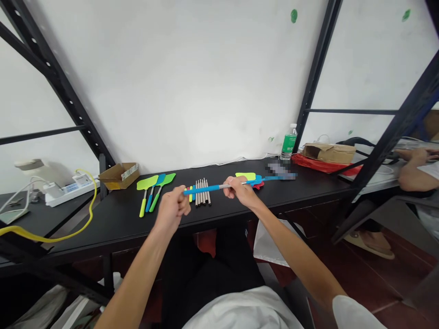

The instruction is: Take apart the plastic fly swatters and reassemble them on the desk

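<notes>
Row of slim metal rods (202, 197): laid side by side, dark ends toward the person, on the black worktop (113, 224); landmark for all places below.

Fly swatter with blue handle and metal shaft (210, 188): one, raised in the air, crossing over the row from left to right; narrow blue far part beyond the shaft, right of the row.

Left grip (173, 205): left of the row, fingers curled and clenched on the handle's near end; the swatter runs out rightward from it.

Right grip (240, 188): right of the row, fingers closed around the metal shaft — handle to its left, blue far part to its right.

Loose coloured handles (190, 194): immediately left of the row, partly hidden.

Swatters, three: yellow-green (144, 194), blue (151, 198) and green (158, 194), left of the row, heads away from the person.

Swatter heads, stacked — yellow-green (244, 175), blue, red: right of the row, partly behind the right grip.

Open cardboard box (119, 176): far left of the row.

Green-labelled bottle (289, 144): upright, far right of the row.
</notes>
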`<state>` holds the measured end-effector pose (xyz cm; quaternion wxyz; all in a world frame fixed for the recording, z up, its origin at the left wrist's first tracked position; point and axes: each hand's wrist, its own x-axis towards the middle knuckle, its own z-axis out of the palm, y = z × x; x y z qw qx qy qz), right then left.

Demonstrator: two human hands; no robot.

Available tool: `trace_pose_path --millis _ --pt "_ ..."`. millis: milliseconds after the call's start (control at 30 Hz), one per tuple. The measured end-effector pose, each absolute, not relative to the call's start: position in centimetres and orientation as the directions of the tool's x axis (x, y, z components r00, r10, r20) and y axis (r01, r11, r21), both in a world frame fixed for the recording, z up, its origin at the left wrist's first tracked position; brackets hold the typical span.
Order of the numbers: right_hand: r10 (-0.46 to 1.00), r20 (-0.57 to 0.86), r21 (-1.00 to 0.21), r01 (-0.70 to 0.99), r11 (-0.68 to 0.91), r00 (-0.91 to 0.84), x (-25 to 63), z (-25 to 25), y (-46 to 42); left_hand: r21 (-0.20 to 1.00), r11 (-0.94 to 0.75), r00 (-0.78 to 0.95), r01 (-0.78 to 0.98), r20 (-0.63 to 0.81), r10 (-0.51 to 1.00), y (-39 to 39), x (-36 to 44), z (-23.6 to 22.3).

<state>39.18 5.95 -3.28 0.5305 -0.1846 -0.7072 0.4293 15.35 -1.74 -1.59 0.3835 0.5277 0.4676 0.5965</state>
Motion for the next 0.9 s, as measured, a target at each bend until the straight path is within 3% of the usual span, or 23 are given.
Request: trace_pose_path --millis 100,167,300,433,533,600,733,900 --pt "0.786 0.590 -0.803 -0.238 0.547 -0.184 41.4 -2.3 6.6 0.937 -0.339 -0.357 0.086 0.347 0.867 -1.4 12.2 -1.2" --pt "0.805 0.570 -0.813 -0.254 0.524 -0.166 42.4 -1.9 6.8 0.915 -0.370 -0.340 0.162 0.404 0.849 -1.4 10.8 -1.0" --pt "0.785 0.526 -0.847 -0.285 0.449 -0.327 41.8 -1.8 6.1 0.788 -0.470 -0.084 0.397 0.541 0.837 -2.1 12.1 -0.6" --pt "0.765 0.468 -0.877 -0.337 0.342 -0.442 39.4 -2.3 4.9 0.501 -0.567 0.170 0.654 0.633 0.755 -3.4 15.2 -0.4" --pt "0.723 0.434 -0.886 -0.399 0.236 -0.537 38.5 -2.3 4.1 0.294 -0.616 0.272 0.731 0.702 0.658 -4.3 15.8 -0.1" --pt "0.692 0.399 -0.902 -0.396 0.175 -0.601 38.4 -2.1 3.8 0.234 -0.626 0.305 0.744 0.715 0.629 -4.6 15.6 0.2" --pt "0.665 0.364 -0.925 -0.337 0.175 -0.652 38.1 -1.7 3.2 0.300 -0.618 0.245 0.727 0.727 0.642 -4.7 15.0 0.6" --pt "0.652 0.416 -0.909 -0.288 0.300 -0.634 38.0 -1.7 3.4 0.662 -0.543 0.049 0.517 0.610 0.791 -3.2 14.0 -0.2"
